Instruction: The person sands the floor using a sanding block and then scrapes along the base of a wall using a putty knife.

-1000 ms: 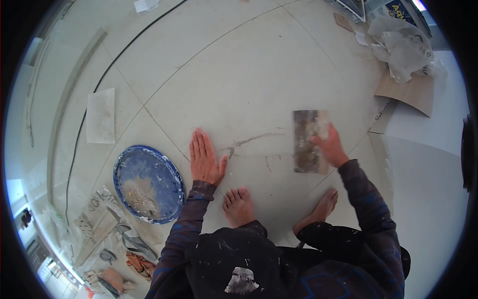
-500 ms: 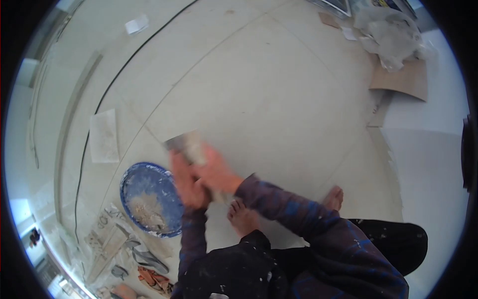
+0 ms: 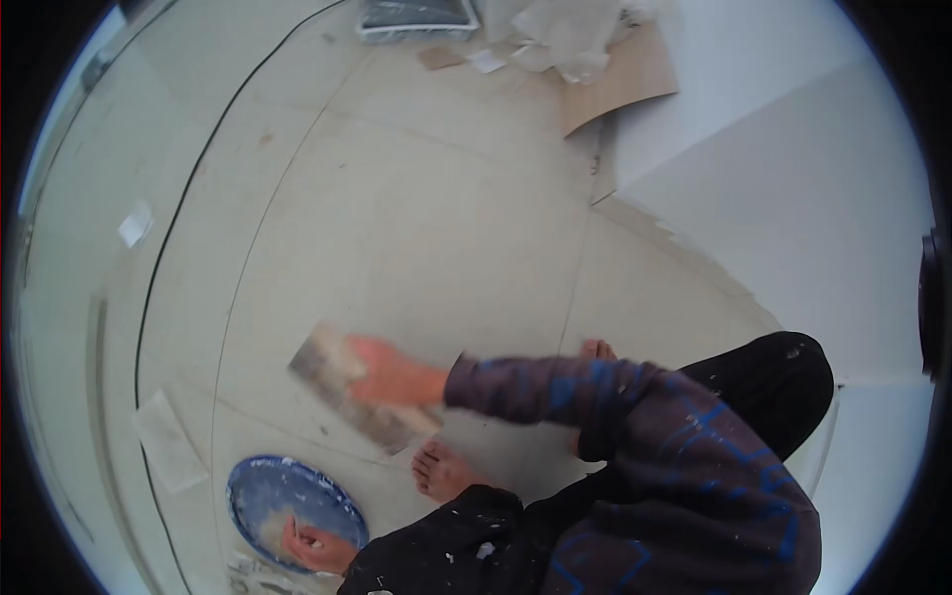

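Note:
My right hand (image 3: 392, 374) is closed around the handle of a plastering trowel (image 3: 369, 416), whose rectangular metal blade is smeared with pale plaster. The trowel is held above the floor, just in front of my bare foot (image 3: 445, 470). Lower left, my left hand (image 3: 319, 547) hovers over or at the edge of a round blue tub (image 3: 297, 488) with plaster-stained insides. Its fingers are curled in, and whatever they may hold cannot be made out. Part of the tub is covered by this hand and my sleeve.
A black cable (image 3: 178, 208) runs along the left side of the floor. White sheets (image 3: 171, 443) lie near it. At the top are a tray (image 3: 416, 28), crumpled plastic (image 3: 565, 35) and a curved brown board (image 3: 625, 84). A white wall (image 3: 764, 188) rises on the right.
My hands have separated: the left has left the trowel and dropped to the blue tub, while the right keeps the trowel. The view has turned, bringing the wall and board further left.

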A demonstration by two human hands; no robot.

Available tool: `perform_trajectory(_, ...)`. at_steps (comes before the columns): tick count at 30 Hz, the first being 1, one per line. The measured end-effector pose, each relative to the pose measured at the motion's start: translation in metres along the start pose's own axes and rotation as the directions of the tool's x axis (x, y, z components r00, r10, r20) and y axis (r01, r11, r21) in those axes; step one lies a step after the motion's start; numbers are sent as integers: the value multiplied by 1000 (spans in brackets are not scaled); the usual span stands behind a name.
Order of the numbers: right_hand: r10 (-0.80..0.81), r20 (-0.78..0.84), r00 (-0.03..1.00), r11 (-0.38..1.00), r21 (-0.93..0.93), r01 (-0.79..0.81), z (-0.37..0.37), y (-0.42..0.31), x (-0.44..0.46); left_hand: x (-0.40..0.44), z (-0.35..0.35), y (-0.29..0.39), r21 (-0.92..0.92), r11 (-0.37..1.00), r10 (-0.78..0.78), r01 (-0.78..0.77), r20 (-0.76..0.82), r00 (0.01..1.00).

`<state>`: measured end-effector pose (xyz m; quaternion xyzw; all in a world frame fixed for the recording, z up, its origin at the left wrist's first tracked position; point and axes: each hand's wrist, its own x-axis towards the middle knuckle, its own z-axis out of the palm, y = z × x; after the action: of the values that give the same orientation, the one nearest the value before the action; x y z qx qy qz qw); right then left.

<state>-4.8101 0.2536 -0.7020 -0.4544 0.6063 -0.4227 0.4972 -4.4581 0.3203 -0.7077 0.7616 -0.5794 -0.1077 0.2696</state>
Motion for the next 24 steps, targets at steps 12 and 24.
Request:
perform_trajectory(12,354,-459,815,907,380,-180,-185,20,-50,14,-7,220,-748,620,348,238,534,771)
perform_trajectory(24,91,-776,625,706,-392,-590,-306,8,-82,54,-8,164,-624,251,830,740,532,167)
